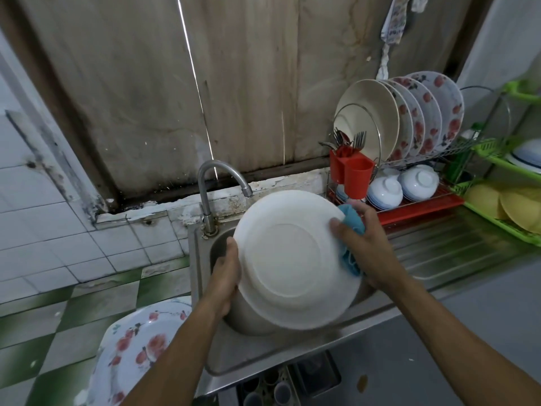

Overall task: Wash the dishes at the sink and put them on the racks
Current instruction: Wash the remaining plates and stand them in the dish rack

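A large white plate is held over the steel sink, its underside facing me, just below the faucet. My left hand grips the plate's left rim. My right hand presses a blue cloth against the plate's right rim. A metal dish rack at the back right holds upright plates on top and upturned white bowls below. The sink bowl is mostly hidden behind the plate.
A red cutlery holder with forks hangs on the rack's left end. A green plastic shelf with yellow plates stands at the far right. The steel drainboard lies right of the sink. A floral tray sits at the lower left.
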